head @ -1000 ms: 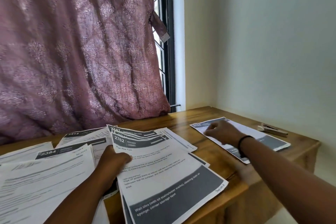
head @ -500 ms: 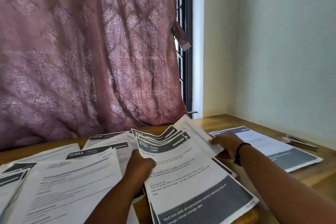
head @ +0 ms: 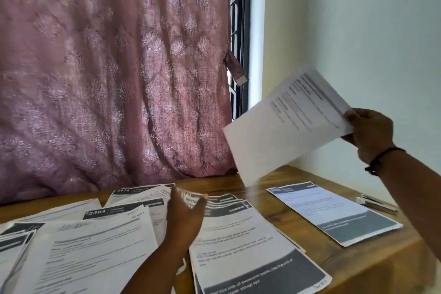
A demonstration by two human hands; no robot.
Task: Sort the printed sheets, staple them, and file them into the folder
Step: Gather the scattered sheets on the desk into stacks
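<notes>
A single sheet point(head: 284, 124) is being lifted clear of the fanned stack point(head: 241, 229) by the right hand point(head: 368, 135), pinched at one edge and carried up and out to the right (a second ago that hand was down on the table). The left hand point(head: 185, 217) is being raised off the stack, fingers loosened.

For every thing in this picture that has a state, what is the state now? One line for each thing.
Lifted sheet: held in the air, tilted.
Right hand: pinches the lifted sheet's edge.
Left hand: open, over the fanned sheets.
Fanned sheets: overlapping on the table.
Single sheet: flat on the table, apart.
Stapler: lies on the table, untouched.
Curtain: drawn over the window.
</notes>
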